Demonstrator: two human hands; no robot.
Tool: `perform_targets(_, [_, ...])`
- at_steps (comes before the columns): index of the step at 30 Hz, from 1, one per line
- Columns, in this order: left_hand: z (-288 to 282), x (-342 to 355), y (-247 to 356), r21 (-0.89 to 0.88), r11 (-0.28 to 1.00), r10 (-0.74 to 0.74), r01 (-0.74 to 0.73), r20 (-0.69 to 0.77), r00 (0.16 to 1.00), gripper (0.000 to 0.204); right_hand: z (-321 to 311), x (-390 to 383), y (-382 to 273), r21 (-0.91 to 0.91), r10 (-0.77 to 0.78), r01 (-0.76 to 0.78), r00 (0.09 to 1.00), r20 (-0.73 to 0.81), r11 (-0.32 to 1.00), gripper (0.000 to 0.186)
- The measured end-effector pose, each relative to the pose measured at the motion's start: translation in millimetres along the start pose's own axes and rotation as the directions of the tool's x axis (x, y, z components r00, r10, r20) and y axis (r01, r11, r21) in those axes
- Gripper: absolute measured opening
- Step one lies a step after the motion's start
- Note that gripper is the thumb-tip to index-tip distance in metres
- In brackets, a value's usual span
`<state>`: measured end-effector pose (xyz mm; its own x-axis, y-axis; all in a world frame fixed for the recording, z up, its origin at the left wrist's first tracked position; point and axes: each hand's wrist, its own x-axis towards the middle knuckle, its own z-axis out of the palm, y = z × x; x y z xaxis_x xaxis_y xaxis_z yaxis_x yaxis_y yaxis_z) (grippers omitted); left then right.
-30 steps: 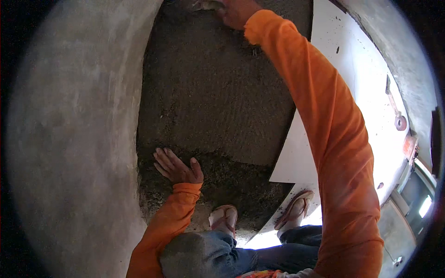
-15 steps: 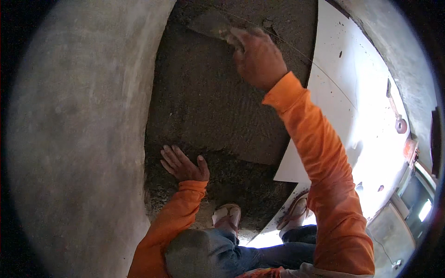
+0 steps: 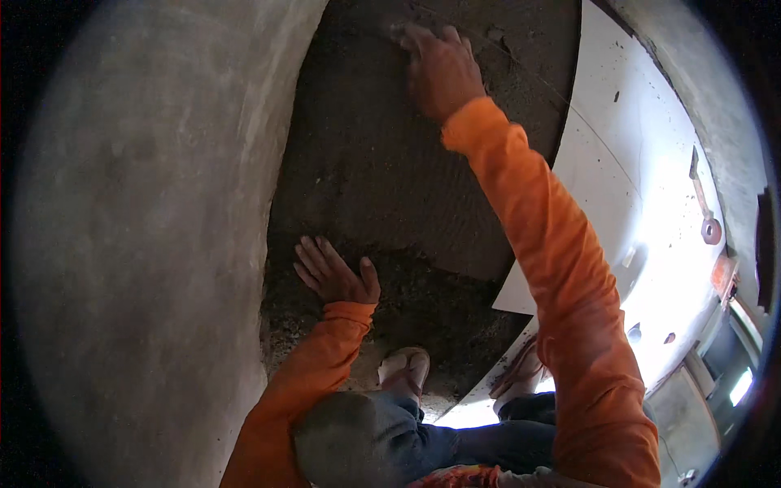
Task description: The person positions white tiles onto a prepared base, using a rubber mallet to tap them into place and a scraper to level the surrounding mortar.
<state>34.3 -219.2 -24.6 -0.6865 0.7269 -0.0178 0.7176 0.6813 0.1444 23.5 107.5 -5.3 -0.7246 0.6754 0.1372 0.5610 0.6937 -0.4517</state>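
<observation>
At the far end of the dark wet mortar bed [image 3: 382,179], my right hand [image 3: 443,73] is closed around a trowel [image 3: 384,28]. The trowel's blade is smeared by motion and hardly stands out from the mortar. My left hand [image 3: 335,272] lies palm down with fingers and thumb spread, holding nothing. It rests nearer to me, where the smooth mortar meets a rougher, crumbly strip [image 3: 439,309]. A thin string [image 3: 537,77] runs across the far part of the bed, just right of my right hand.
A curved-looking grey wall [image 3: 154,211] borders the bed on the left. White sheets [image 3: 606,154] spotted with dirt lie along the right. A long tool with a round ring end [image 3: 711,231] and an orange-red object [image 3: 722,275] are farther right. My sandalled foot [image 3: 404,370] stands near the rough strip.
My right hand has shifted slightly up and left with the trowel, whose blade is now blurred. The left hand stays flat near the same mortar edge; the whole view has shifted a little.
</observation>
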Motion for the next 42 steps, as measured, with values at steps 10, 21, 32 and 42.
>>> perform_targets(10, [6,1,-3,0.007,1.000,0.030,-0.029,-0.066,0.997,0.069,6,-4,-12,0.019,-0.052,0.051,0.999,0.015,0.998,0.049])
perform_targets(21, [6,-3,0,0.006,1.000,0.021,-0.021,-0.063,0.998,0.068,0,-42,-29,0.082,-0.007,0.004,1.000,0.027,0.997,0.051])
perform_targets(32, [10,-5,-3,-0.018,0.999,0.043,-0.046,-0.139,0.989,0.066,6,-69,-57,0.127,-0.034,0.045,0.996,-0.088,0.991,0.049])
perform_targets(42, [8,-4,-1,-0.077,0.997,-0.018,0.007,-0.138,0.990,0.068,0,-130,-78,0.130,-0.189,0.166,0.963,0.191,0.978,0.049])
